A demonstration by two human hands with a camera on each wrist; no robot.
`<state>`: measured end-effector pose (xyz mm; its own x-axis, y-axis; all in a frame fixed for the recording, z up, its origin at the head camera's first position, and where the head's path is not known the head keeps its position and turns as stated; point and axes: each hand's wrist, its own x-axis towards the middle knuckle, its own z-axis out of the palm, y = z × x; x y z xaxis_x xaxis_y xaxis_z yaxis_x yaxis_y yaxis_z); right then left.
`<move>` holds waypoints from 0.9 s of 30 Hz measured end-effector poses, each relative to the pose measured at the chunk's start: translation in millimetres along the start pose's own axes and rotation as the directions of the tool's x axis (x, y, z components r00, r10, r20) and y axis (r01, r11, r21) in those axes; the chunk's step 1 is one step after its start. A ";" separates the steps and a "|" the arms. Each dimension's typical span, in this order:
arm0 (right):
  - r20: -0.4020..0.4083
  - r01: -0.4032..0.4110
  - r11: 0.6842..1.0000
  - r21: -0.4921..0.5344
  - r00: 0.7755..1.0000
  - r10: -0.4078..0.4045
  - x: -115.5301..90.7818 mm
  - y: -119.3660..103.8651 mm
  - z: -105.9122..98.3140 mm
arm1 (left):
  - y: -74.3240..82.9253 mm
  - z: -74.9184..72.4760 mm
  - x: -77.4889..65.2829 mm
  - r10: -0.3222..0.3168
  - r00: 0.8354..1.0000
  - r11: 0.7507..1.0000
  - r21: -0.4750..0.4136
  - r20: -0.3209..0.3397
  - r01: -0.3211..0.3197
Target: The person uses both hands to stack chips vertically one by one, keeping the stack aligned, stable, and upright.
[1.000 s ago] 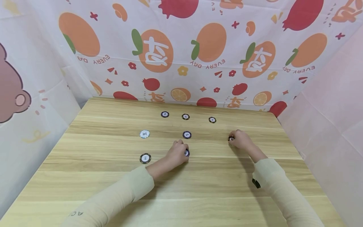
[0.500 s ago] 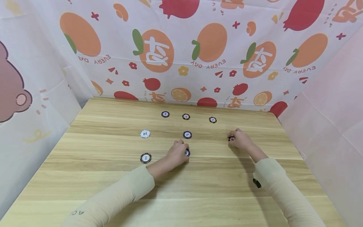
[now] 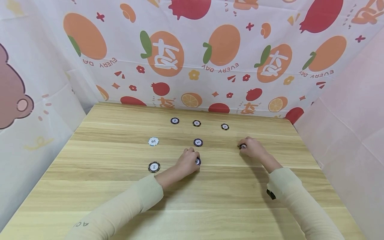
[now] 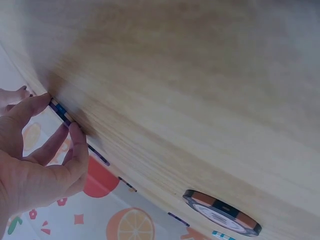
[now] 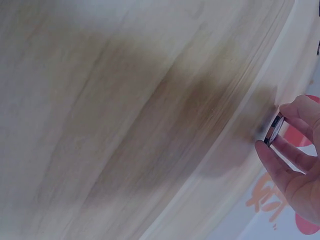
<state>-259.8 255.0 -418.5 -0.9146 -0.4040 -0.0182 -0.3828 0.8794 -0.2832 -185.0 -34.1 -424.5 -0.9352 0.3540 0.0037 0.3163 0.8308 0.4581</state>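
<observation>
Purple-edged chip (image 3: 198,161) and black-edged chip (image 5: 274,128) sit at the fingertips, pinched between thumb and fingers of the left hand (image 3: 187,160) and right hand (image 3: 253,147) respectively; creased, fruit-printed hanging (image 3: 192,50) backs a table (image 3: 210,200) of streaked wood grain; wrinkled cream sleeves (image 3: 120,206) reach across; six flat, round chips (image 3: 154,167) lie scattered.

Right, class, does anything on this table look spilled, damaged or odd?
Nothing looks spilled or damaged. The white chip, left of centre, stands out by colour among dark chips; it lies flat on the table. One chip is partly hidden by the left hand, another chip by the right hand.
</observation>
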 end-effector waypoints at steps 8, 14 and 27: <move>-0.013 0.051 0.999 -0.019 0.999 -0.051 0.4 -12.6 -0.2 | -1.5 0.6 0.3 0.001 1.000 1.000 -0.010 0.000 -0.001; -0.014 0.078 0.997 -0.030 0.997 -0.078 1.1 -22.8 -0.4 | -0.9 -0.4 -0.8 0.008 1.000 1.000 -0.011 -0.008 -0.008; -0.013 0.196 0.980 -0.038 0.980 -0.196 1.7 -41.6 6.3 | -1.7 -0.9 -0.9 0.012 1.000 1.000 -0.014 -0.011 -0.012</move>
<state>-244.6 216.2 -412.8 -0.8232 -0.5656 0.0501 -0.5591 0.7922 -0.2444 -184.8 -36.2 -424.5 -0.9331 0.3592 0.0188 0.3254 0.8205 0.4700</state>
